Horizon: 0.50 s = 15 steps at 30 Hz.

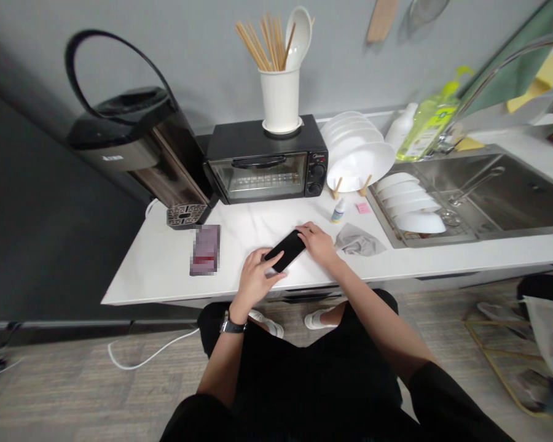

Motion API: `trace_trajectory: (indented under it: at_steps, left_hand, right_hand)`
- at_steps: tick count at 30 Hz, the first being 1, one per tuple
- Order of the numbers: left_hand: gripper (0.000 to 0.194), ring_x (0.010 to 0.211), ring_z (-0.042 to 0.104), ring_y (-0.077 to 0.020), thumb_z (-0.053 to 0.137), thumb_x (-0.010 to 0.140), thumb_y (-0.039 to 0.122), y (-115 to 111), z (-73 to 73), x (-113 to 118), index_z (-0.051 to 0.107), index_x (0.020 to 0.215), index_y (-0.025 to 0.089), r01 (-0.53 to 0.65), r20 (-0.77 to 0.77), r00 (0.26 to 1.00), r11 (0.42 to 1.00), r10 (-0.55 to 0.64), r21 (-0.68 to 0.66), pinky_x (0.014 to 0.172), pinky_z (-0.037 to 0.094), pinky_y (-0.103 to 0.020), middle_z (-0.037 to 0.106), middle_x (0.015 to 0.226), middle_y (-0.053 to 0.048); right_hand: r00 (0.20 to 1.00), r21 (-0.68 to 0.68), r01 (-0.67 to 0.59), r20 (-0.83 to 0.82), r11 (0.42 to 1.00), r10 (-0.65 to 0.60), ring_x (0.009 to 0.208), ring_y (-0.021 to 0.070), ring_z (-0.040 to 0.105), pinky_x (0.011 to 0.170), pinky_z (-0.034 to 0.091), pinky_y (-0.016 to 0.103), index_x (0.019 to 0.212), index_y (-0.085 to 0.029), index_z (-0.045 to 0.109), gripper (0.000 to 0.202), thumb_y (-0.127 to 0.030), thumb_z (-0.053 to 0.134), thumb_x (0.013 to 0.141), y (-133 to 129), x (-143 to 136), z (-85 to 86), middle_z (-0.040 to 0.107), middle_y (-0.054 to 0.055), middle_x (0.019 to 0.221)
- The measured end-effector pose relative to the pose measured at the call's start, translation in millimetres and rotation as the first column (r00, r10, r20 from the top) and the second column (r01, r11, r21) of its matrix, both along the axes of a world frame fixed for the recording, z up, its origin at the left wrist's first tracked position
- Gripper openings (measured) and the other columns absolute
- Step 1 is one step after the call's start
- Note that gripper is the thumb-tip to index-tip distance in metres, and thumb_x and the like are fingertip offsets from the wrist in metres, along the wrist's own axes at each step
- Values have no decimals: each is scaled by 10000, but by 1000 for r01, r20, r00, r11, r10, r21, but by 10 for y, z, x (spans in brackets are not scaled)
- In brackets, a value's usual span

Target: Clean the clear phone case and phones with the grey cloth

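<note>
A black phone point(286, 250) lies tilted on the white counter point(161, 270) in front of me, between my hands. My left hand point(257, 276) grips its lower left end, with the thumb below and a finger across the dark screen. At the upper right end, the fingers of my right hand point(317, 243) close on the phone's edge. To the right of my right hand lies a crumpled grey cloth point(359, 240). A small white bottle point(338, 211) and a pink sticky note pad point(363, 209) are just behind the cloth. A purplish, pixelated packet point(206, 250) rests left of my left hand.
Along the back are a tall water dispenser point(142, 153), a black toaster oven point(262, 166) with a white utensil holder point(281, 98) on top, and racked white plates point(360, 164). Right of them is a sink point(511, 202) with stacked bowls point(410, 199) and a green soap bottle point(426, 129).
</note>
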<state>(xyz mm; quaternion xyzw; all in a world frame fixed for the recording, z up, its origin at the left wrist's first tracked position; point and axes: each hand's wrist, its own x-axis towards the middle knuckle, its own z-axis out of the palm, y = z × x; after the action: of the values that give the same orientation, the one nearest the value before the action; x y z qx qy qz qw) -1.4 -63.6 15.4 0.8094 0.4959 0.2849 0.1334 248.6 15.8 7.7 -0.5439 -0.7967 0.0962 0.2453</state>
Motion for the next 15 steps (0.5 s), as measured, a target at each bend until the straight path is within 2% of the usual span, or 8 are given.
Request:
trace_trajectory:
  at_steps: [4,9,12,15]
  left_hand:
    - [554,1281,599,-298,812,921,415,-20,28,46,680,1454,340,12,-9,1000,1000,-12,-13,1135,508,-490,619,1382,-95]
    - [503,1232,630,-290,793,931,380,-37,24,157,701,1425,359,-83,27,996,996,84,-43,1125,520,-480,649,1350,-80]
    - [594,1307,631,-295,773,939,378,-23,29,222,616,1512,365,-136,23,990,987,139,-85,1205,469,-507,657,1428,-66]
    - [673,1446,570,-305,725,970,378,-27,42,251,497,1603,348,-185,4,982,972,187,-143,1292,365,-566,603,1565,-63]
  right_hand:
    - [1000,7,19,-3,1000,-19,1110,271,668,960,567,386,1330,-218,723,405,-307,384,1128,33,-22,-10,680,116,1243]
    - [999,25,20,-28,999,-20,1061,248,651,994,549,372,1298,-210,741,439,-325,350,1136,68,28,-34,666,102,1115]
    - [1000,37,11,-28,999,-10,1064,265,634,1004,547,398,1326,-189,728,449,-327,348,1130,51,51,-46,656,119,1106]
    - [1000,56,0,-10,998,1,1090,306,616,1020,542,448,1371,-152,696,466,-408,399,1117,0,48,-34,649,155,1161]
